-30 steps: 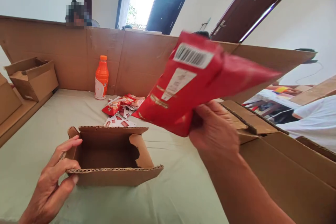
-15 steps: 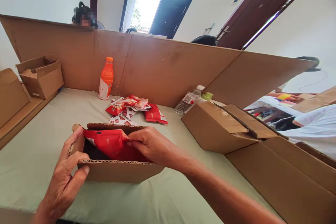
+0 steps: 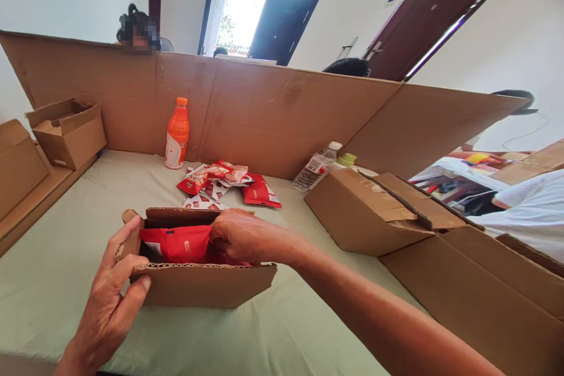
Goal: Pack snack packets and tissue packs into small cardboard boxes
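A small open cardboard box point(image 3: 198, 285) sits on the pale green cloth in front of me. A red snack packet point(image 3: 176, 244) lies inside it. My right hand point(image 3: 240, 235) reaches into the box from the right, its fingers curled down onto the packet. My left hand point(image 3: 114, 288) grips the box's left end, thumb on the near wall and fingers over the rim. Behind the box lies a pile of red and white snack packets point(image 3: 224, 182).
An orange bottle point(image 3: 177, 134) stands by the tall cardboard wall point(image 3: 273, 111) at the back. A clear water bottle point(image 3: 318, 166) lies by larger boxes point(image 3: 365, 211) on the right. More boxes point(image 3: 66, 132) sit at the left. People sit beyond the wall.
One second ago my right hand held the red packet up in the air. It has since lowered it into the box and pressed it deeper. My left hand stayed on the box.
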Demonstrator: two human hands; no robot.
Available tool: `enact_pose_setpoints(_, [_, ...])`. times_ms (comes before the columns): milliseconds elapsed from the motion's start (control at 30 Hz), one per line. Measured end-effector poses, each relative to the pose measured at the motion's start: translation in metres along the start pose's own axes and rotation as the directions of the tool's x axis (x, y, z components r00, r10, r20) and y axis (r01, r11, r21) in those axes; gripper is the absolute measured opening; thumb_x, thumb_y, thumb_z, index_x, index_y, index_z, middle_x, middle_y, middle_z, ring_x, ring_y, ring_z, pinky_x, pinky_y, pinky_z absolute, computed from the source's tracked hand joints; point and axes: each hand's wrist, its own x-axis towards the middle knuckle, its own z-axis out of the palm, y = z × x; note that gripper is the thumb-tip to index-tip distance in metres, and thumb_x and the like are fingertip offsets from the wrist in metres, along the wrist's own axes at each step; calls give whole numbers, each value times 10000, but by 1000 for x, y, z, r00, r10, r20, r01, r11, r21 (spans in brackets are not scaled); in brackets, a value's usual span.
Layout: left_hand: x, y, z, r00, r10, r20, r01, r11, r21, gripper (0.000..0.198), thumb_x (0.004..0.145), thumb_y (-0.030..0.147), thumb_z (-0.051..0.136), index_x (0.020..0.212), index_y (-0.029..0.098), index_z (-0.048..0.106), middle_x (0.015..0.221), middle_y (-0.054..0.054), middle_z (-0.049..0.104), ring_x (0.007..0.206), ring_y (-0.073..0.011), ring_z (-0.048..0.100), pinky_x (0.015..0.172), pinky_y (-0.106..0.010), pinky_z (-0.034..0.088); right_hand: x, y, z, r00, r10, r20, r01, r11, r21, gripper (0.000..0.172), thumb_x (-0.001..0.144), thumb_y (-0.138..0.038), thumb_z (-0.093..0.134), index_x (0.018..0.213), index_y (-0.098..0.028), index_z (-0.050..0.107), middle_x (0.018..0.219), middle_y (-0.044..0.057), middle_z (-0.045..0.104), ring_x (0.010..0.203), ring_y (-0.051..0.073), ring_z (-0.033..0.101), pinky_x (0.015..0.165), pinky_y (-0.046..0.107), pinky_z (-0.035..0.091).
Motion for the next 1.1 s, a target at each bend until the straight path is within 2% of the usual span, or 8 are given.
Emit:
enact_pose_setpoints(200, [0,2,0,1000,-3,10,2,999,47,199,1005,218,441,940,256,625,1636,6,355,1447,-213,447,1019,-322,506,14,5,14,999,2,34,2,992,-124,202,806,-67,547,766,-159,722,732,59,685,585,134,409,563,302,217])
enact_pose_setpoints(333, [1,0,-1,999,17,31,-19,998,68,205,1000,196,439,983,257,633,1635,2,350,1436,-205,457,965,-287,531,20,7,22,994,-105,25,107,992,-67,194,864,-91,551,800,-164,719,780,52,717,600,127,407,570,291,231])
enact_pose_setpoints(533, [1,-1,1,1000,17,25,-18,999,52,198,994,195,445,950,249,630,1627,-6,363,1423,-219,468,959,-294,524,18,1,16,988,-154,12,155,983,-100,199,878,-94,568,843,-150,756,753,56,723,580,126,409,551,299,211])
enact_pose_setpoints(667, [-2,3,2,1000,-19,19,18,1000,20,208,997,203,440,923,248,630,1623,-3,365,1411,-220,473,914,-285,532,25,6,24,937,-334,101,315,934,165,243,903,-96,564,928,-162,797,839,42,766,637,121,518,580,257,302])
enact_pose_setpoints(733, [-2,6,3,998,-59,10,59,998,5,227,997,207,436,894,241,636,1623,-11,365,1398,-235,482,891,-298,541,27,8,29,922,-372,110,334,906,262,290,892,-70,556,983,-181,808,882,27,780,685,124,575,609,240,341])
enact_pose_setpoints(867, [-2,11,3,996,-85,0,85,996,-11,227,974,206,460,904,231,676,1608,-40,396,1363,-266,514,923,-350,550,29,9,36,950,-312,4,305,933,189,333,858,-24,546,994,-165,816,915,55,797,722,147,624,628,249,364])
enact_pose_setpoints(967, [-1,9,3,998,-68,-5,68,997,-28,205,957,204,488,930,233,689,1598,-49,417,1403,-286,478,952,-371,536,32,9,39,945,-317,-86,327,928,180,354,856,-5,538,1022,-152,814,989,77,802,790,156,660,684,244,401])
enact_pose_setpoints(1100, [-2,6,4,997,-78,-1,78,996,-51,178,953,212,500,877,237,659,1595,-31,419,1379,-274,495,896,-336,530,35,10,38,931,-362,54,325,884,335,331,880,-28,563,1023,-182,818,990,29,805,760,127,669,677,209,431])
